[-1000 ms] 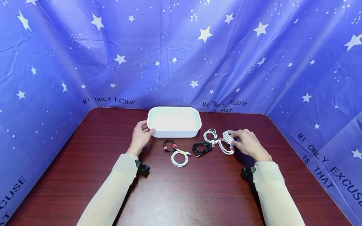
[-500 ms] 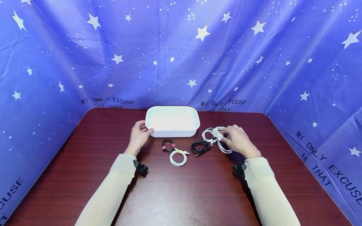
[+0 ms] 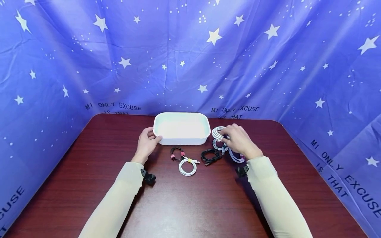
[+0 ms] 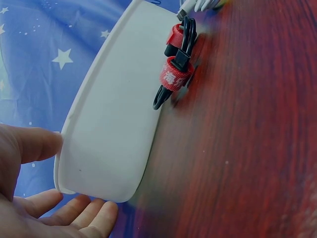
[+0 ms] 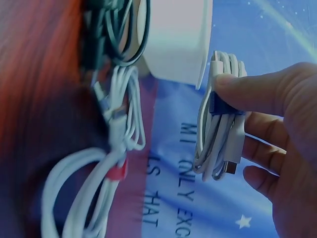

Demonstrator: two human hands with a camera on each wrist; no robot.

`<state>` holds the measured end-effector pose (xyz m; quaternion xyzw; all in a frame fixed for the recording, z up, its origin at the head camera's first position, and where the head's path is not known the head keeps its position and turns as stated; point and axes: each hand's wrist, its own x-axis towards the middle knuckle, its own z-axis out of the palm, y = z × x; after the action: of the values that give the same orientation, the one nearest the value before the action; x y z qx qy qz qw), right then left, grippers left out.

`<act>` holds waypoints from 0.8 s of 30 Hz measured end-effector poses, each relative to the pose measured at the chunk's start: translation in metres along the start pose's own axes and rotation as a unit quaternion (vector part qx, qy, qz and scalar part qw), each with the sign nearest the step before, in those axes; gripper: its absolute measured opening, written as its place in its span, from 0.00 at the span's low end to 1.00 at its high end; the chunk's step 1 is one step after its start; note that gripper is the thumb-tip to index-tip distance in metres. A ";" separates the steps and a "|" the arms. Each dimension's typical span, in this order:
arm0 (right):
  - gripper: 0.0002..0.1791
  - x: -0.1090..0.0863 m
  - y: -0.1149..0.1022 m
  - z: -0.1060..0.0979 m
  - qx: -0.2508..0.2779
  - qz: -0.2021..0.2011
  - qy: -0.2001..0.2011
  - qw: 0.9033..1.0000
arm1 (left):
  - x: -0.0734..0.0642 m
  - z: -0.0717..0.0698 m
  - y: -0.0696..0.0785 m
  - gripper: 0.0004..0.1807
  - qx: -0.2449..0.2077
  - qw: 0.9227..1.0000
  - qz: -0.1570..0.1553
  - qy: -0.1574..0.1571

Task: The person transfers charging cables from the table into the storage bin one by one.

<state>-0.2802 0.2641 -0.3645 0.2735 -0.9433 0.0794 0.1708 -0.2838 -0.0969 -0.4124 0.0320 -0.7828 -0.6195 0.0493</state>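
Note:
A white rectangular plastic bin [image 3: 184,141] stands at the back of the table. My left hand [image 3: 146,142] grips its left front corner, thumb at the rim and fingers against the end wall, as the left wrist view also shows. My right hand [image 3: 240,140] pinches a coiled white charging cable [image 5: 223,119] bound with a dark blue strap, held above the table just right of the bin. Below it lie a thin white cable coil [image 5: 130,106] and a thicker white coil with a red strap [image 5: 81,191]. A black cable coil [image 3: 210,156] lies to their left.
In front of the bin lie a small black cable with red straps [image 4: 177,77] and a white cable coil with a yellow strap [image 3: 187,167]. A blue star-printed curtain [image 3: 166,66] hangs around the back and sides of the dark red wooden table [image 3: 178,205].
My right hand has lifted the coiled white cable off the right end of the group and carried it left, toward the bin. The left hand keeps its grip on the corner.

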 end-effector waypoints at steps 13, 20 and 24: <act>0.09 0.037 -0.023 0.001 -0.002 -0.031 -0.002 1.000 | 0.003 0.002 0.000 0.31 -0.006 1.000 -0.001 -0.003; 0.09 0.060 -0.043 0.005 -0.013 -0.046 -0.012 0.999 | 0.002 0.001 0.000 0.31 -0.010 1.000 -0.004 0.001; 0.08 0.073 -0.052 0.009 -0.021 -0.057 -0.023 0.998 | 0.002 0.001 -0.001 0.31 -0.011 1.000 -0.003 0.000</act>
<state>-0.3123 0.1827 -0.3431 0.3244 -0.9314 0.0433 0.1595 -0.2854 -0.0967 -0.4138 0.0337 -0.7761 -0.6279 0.0476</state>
